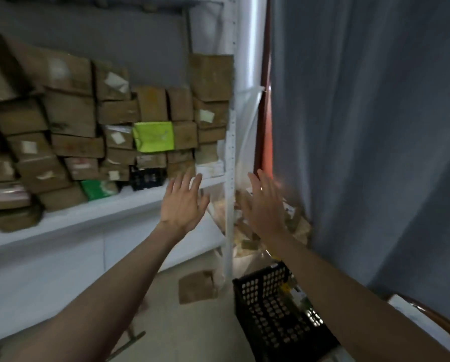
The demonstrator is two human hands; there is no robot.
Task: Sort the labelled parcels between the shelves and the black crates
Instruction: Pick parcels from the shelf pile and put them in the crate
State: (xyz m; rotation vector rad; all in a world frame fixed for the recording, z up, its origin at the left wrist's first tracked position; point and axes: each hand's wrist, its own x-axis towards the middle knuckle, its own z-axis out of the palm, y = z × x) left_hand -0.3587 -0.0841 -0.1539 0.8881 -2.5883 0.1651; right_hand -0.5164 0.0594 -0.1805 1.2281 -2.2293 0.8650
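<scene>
Dim, motion-blurred view, wide-angle bending at edges.

Parcels (70, 118) are stacked on the shelf (88, 215) at left; a crate (273, 309) sits on the floor lower right, beside a curtain (375, 126).

Both hands, left (183, 205) and right (264, 205), are held out, fingers spread, before stacked parcels (70, 121); a crate (273, 307) is seen below.
</scene>
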